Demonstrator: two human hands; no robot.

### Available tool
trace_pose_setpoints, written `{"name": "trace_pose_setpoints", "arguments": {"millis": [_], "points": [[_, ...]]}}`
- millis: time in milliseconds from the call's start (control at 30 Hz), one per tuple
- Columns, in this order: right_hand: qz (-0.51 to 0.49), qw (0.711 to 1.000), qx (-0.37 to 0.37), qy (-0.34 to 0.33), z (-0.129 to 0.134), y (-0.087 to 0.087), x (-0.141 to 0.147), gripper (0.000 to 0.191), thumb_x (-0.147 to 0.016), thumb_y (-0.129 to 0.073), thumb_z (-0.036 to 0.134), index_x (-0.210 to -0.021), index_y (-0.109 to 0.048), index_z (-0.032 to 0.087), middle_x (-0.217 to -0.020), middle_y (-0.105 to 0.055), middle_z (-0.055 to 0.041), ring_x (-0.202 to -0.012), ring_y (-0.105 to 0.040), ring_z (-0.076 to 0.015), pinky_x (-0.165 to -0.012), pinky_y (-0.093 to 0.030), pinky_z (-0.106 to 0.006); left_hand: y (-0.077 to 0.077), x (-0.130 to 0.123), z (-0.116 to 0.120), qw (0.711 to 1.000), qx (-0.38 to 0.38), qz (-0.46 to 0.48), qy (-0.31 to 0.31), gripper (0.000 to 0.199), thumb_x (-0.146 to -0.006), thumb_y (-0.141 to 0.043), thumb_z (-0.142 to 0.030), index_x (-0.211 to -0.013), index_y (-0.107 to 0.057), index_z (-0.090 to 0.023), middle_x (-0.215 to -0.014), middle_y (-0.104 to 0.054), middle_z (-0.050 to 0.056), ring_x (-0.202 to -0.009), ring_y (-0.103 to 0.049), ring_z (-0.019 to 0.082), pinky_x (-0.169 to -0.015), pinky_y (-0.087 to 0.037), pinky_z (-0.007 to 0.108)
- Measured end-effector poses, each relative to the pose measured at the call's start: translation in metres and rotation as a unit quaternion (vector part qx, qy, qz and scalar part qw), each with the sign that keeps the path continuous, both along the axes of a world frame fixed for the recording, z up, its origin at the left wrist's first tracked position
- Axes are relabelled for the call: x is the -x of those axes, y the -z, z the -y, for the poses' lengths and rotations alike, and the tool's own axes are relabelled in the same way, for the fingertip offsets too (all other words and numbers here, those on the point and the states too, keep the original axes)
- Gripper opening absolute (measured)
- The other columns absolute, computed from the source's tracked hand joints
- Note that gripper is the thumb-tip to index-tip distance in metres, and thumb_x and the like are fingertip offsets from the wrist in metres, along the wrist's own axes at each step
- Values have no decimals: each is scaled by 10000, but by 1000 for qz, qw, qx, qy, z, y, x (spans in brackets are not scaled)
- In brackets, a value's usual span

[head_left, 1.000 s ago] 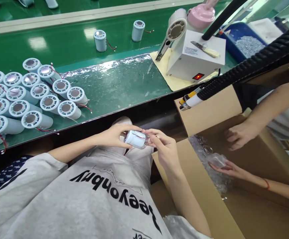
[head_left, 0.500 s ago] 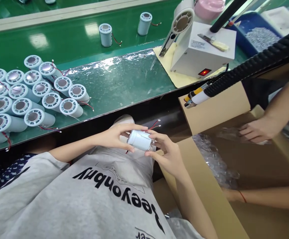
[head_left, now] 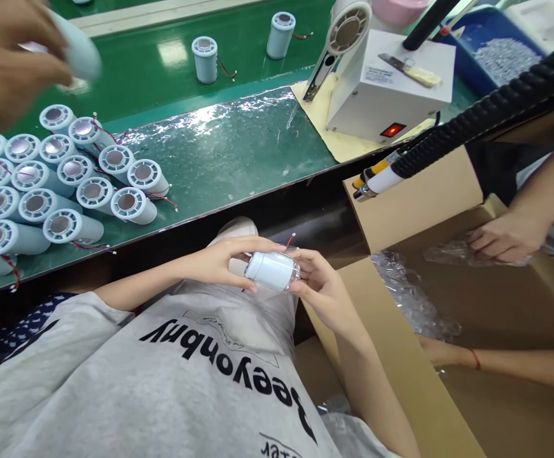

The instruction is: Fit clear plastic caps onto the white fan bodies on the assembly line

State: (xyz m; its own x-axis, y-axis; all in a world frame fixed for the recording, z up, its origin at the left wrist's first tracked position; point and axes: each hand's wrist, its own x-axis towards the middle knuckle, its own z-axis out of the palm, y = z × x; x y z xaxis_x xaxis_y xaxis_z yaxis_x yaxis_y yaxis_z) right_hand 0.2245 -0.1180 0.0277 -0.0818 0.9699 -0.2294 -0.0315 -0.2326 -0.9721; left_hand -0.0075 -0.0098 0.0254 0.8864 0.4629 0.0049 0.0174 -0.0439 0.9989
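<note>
Over my lap, my left hand (head_left: pixel 231 261) and my right hand (head_left: pixel 322 280) hold a light blue cylinder (head_left: pixel 273 270) between them, lying on its side. My left fingers and thumb grip its left end. At the right end, my right fingers and thumb are around a clear plastic sleeve (head_left: pixel 294 275) that covers at least part of the cylinder. Thin wires with a small white plug (head_left: pixel 292 236) stick out above it. Whether the sleeve reaches the left end, I cannot tell.
Several like cylinders (head_left: pixel 62 225) cluster on the bench at left; two more (head_left: pixel 205 60) stand farther back. Another person's blurred hand (head_left: pixel 14 57) holds one at upper left. A white machine (head_left: pixel 391 83) stands at right, near a hanging black hose (head_left: pixel 472 108). A co-worker's hands (head_left: pixel 510 238) are in a cardboard box (head_left: pixel 391 362) of clear plastic.
My right hand has shifted slightly right, and more of the clear sleeve shows around the cylinder. Another person's hand with a cylinder has come in at upper left.
</note>
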Motion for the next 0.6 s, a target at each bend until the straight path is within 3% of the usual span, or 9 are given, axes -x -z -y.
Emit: {"name": "trace_pose_setpoints", "arguments": {"millis": [267,400,600], "points": [[-75,994,74,18,-6,1,6,553,-759,-849,667,-1029,-611,247,-806,-682,12,-687,-688,-168,-587,-632,-280,3,0,-1,1000,-11,19,3,711,-803,-871,-332,-1466,-619,-308,-1541,-591,122,-1429,-559,320,-1120,-537,455],[-95,988,118,35,-6,7,9,625,-714,-828,750,-981,-587,239,-763,-668,27,-567,-675,-161,-513,-636,-303,4,0,-1,1000,-12,22,4,706,-816,-861,-333,-1475,-610,-315,-1546,-586,119,-1433,-555,312,-1115,-541,440],[-104,983,150,12,-7,9,14,678,-740,-710,855,-943,-537,231,-599,-656,29,-447,-659,-179,-384,-533,-251,4,-1,0,999,-24,30,12,710,-830,-852,-312,-1492,-595,-323,-1563,-575,116,-1444,-549,305,-1123,-536,424]]}}
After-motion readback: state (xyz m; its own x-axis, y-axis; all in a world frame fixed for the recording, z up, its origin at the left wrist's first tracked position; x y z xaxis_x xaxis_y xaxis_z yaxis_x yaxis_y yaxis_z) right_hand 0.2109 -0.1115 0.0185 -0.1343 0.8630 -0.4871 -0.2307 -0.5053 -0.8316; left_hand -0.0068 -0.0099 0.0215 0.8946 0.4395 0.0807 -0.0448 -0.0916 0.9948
